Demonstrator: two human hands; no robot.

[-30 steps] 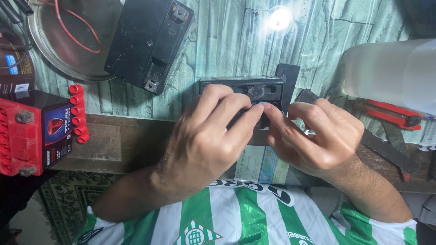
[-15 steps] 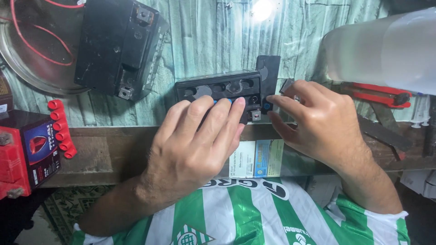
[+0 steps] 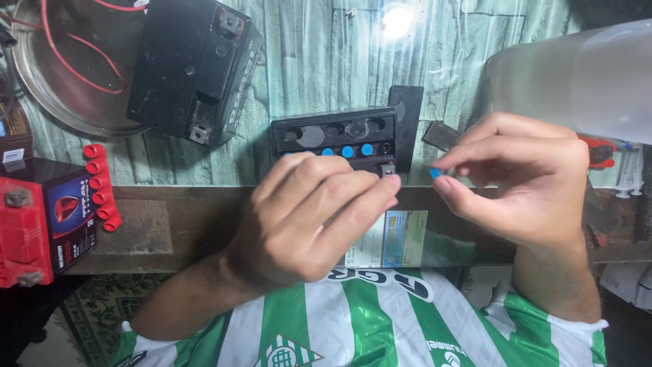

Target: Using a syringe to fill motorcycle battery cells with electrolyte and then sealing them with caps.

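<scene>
A small black battery (image 3: 339, 136) lies on the green wood-pattern bench, its top showing a row of blue caps (image 3: 347, 151) and open round holes. My left hand (image 3: 312, 217) rests against the battery's near side, fingers curled over its front edge. To the battery's right, my right hand (image 3: 523, 180) pinches a small blue cap (image 3: 435, 173) between thumb and forefinger, held just off the battery's right end. A black strip (image 3: 406, 119) lies against the battery's right side.
A larger black battery (image 3: 193, 68) stands at the back left beside a metal bowl (image 3: 61, 88) with red wire. A red battery (image 3: 34, 224) and a red cap strip (image 3: 102, 187) sit at left. A translucent white container (image 3: 577, 75) fills the upper right; red-handled pliers (image 3: 598, 153) lie beneath it.
My right hand has lifted away from the battery to the right, now pinching a blue cap. The left hand slid back, uncovering the row of blue caps.
</scene>
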